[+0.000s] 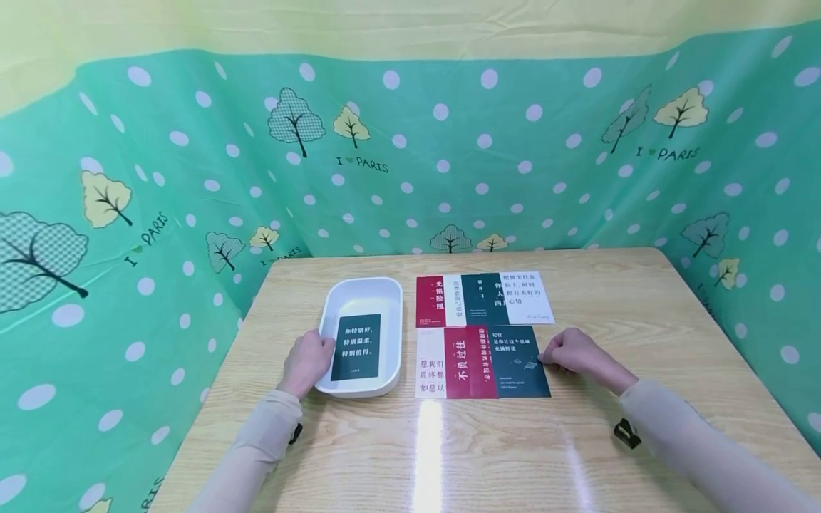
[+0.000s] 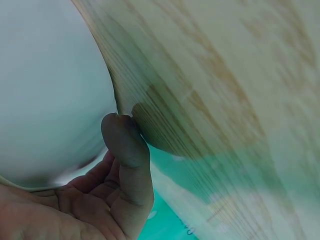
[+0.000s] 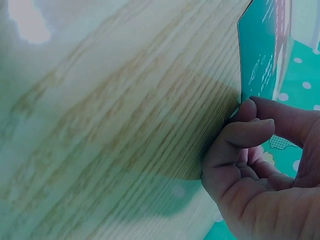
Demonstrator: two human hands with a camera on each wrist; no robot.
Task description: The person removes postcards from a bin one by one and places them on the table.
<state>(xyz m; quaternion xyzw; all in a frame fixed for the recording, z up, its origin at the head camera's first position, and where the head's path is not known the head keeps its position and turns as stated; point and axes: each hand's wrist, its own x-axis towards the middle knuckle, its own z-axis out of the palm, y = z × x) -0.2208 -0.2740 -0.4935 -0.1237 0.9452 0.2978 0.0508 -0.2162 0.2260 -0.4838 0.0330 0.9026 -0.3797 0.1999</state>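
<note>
My left hand (image 1: pixel 308 363) grips the left side of a white plastic tub (image 1: pixel 365 286). A dark green card (image 1: pixel 357 338) with white writing lies in the tub, leaning toward its left wall. On the table, my right hand (image 1: pixel 580 358) pinches the right edge of a dark green postcard (image 1: pixel 522 367) with small planet drawings. This postcard is the rightmost of the near row, overlapping a red card (image 1: pixel 467 356). In the right wrist view, the thumb and curled index finger (image 3: pixel 245 134) meet at the postcard's (image 3: pixel 260 55) edge.
Beside the red card lies a white card (image 1: pixel 430 349). A far row of overlapping cards runs from a red one (image 1: pixel 428 303) to a white one (image 1: pixel 531 299). The wooden table (image 1: pixel 500 456) ends at a green dotted curtain (image 1: pixel 462 171) behind and at both sides.
</note>
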